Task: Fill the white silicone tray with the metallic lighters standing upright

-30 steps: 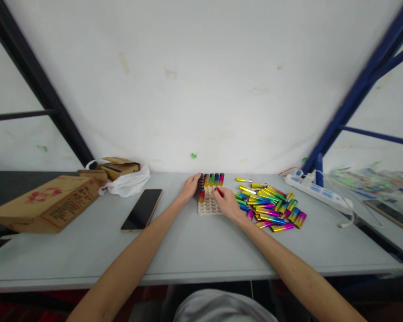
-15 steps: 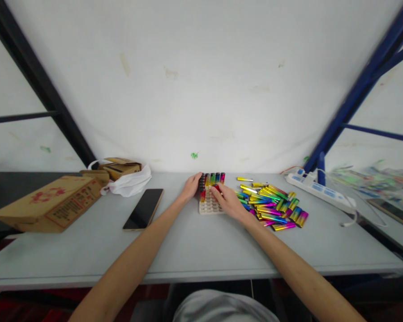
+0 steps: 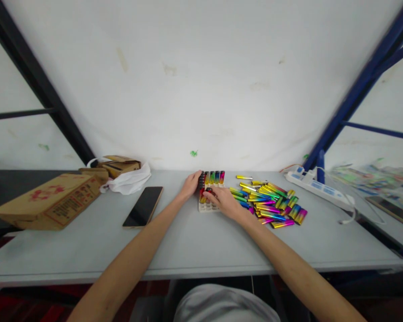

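A white tray (image 3: pixel 208 207) with rows of holes sits at the middle of the table. Several shiny multicoloured lighters with black tops (image 3: pixel 216 177) stand upright along its back row and left side. My left hand (image 3: pixel 190 185) is at the tray's left edge, its fingers curled against that side beside the column of lighters. Over the front part of the tray, my right hand (image 3: pixel 221 197) pinches a lighter (image 3: pixel 208 190), whose dark end shows at the fingertips. The hand hides much of the holes below it. Right of the tray lies a loose pile of metallic lighters (image 3: pixel 272 203).
A black phone (image 3: pixel 143 206) lies left of my left forearm. Farther left are a cardboard box (image 3: pixel 50 199), a white plastic bag (image 3: pixel 130 180) and a smaller open carton (image 3: pixel 121 166). A white power strip (image 3: pixel 319 188) with cables stands at the right, near a blue frame post (image 3: pixel 349 98).
My right hand has moved slightly left and forward over the tray, with the lighter now near the left column. My left hand stays at the tray's left edge.
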`<state>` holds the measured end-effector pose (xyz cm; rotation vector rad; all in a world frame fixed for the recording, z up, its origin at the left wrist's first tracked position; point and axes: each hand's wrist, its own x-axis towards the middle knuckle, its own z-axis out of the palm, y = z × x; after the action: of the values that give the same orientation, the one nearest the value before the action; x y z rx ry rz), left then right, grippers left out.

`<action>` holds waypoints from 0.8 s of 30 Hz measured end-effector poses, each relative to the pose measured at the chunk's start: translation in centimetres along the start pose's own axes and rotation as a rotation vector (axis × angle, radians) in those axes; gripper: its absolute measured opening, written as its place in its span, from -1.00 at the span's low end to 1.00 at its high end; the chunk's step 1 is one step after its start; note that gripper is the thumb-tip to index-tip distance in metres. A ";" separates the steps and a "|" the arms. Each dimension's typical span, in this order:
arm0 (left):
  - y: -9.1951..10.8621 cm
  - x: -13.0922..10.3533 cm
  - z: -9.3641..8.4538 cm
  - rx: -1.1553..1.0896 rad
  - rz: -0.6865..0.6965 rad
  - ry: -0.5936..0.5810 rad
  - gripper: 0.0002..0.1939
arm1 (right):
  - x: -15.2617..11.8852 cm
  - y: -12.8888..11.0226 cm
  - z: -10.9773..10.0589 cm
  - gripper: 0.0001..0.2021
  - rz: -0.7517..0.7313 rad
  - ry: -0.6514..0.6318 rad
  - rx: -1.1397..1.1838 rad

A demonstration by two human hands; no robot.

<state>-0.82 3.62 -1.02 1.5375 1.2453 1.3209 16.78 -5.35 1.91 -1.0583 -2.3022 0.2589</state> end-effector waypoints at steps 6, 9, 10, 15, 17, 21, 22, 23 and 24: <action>0.0 -0.1 0.0 -0.002 0.031 -0.013 -0.43 | 0.6 -0.8 0.6 -0.63 -0.061 -0.023 -0.311; 0.3 -0.2 0.0 0.017 0.028 -0.005 -0.41 | 0.5 -1.3 0.6 -0.57 -0.066 -0.015 -0.372; 0.3 -0.2 0.0 0.018 0.033 -0.005 -0.41 | 0.4 -1.3 0.4 -0.57 -0.066 -0.020 -0.357; 0.0 0.0 -0.1 -0.003 0.029 -0.029 -0.38 | -0.2 0.6 -3.2 -0.62 0.013 0.003 -0.210; -0.1 0.1 -0.1 -0.003 0.012 -0.033 -0.37 | -0.9 2.6 -5.6 -0.67 0.079 0.026 -0.182; 0.2 0.0 -0.2 -0.011 -0.008 -0.024 -0.36 | -3.9 7.8 -10.2 -0.72 0.103 -0.029 -0.169; 0.3 -0.1 -0.2 -0.010 -0.009 -0.023 -0.37 | -4.8 9.1 -11.0 -0.68 0.105 -0.042 -0.165; 0.4 -0.1 -0.2 -0.007 -0.006 -0.020 -0.37 | -5.8 10.3 -11.6 -0.64 0.112 -0.066 -0.163; 0.5 -0.1 -0.2 -0.005 -0.003 -0.018 -0.38 | -6.7 11.3 -12.0 -0.61 0.124 -0.083 -0.166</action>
<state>-0.89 3.38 -0.58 1.5404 1.2323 1.3043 34.33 -3.56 4.27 -1.2980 -2.3682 0.1657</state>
